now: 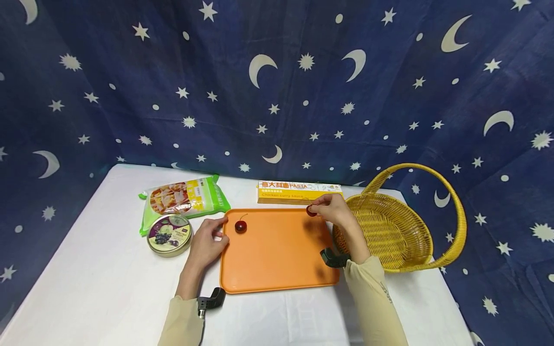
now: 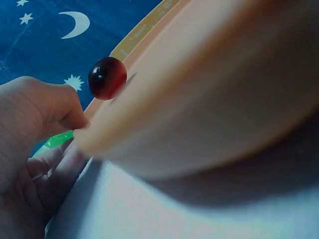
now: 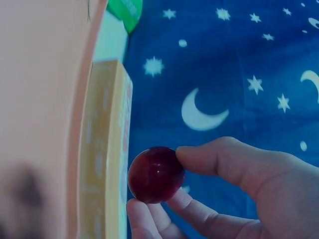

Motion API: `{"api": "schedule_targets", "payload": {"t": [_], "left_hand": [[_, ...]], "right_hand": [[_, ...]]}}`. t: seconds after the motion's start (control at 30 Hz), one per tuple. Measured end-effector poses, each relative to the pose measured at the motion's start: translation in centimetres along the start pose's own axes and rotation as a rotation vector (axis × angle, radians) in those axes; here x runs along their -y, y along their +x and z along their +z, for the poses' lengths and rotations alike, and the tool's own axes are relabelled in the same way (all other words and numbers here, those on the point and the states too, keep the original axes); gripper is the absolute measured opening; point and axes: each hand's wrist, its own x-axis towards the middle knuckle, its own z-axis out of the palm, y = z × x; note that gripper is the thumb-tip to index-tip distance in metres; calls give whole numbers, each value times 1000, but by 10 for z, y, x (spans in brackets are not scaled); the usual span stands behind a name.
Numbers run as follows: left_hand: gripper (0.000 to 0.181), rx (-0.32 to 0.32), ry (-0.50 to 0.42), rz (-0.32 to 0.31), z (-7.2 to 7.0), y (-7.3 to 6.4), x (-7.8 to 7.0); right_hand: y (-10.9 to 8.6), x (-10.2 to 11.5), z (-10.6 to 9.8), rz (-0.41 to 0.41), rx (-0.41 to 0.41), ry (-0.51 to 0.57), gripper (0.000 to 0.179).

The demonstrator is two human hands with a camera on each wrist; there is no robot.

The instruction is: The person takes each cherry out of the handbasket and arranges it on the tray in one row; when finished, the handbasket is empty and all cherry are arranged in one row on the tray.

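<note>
An orange tray [image 1: 279, 252] lies on the white table. My left hand [image 1: 207, 244] pinches its left rim, thumb on one side and fingers on the other in the left wrist view. One dark red cherry [image 1: 240, 226] with a thin stem sits on the tray near that hand. My right hand [image 1: 334, 210] holds a second cherry [image 3: 155, 174] between thumb and fingertips, above the tray's far right corner. The right wrist view shows this cherry close up, round and glossy.
Beyond the tray stands a yellow pasta box [image 1: 281, 194]. To the right is a yellow wicker basket [image 1: 389, 230] with a tall handle, partly behind my right forearm. A green food bag [image 1: 207, 197] and a round tin [image 1: 169, 234] lie on the left. A starry curtain [image 1: 277, 96] hangs behind.
</note>
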Motion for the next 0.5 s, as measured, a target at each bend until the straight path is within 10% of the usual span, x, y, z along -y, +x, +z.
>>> {"api": "schedule_targets", "payload": {"t": [0.5], "left_hand": [[50,-1,-4,-2,-1,0,1]], "right_hand": [[15,10,59,22,73,107,20]]}}
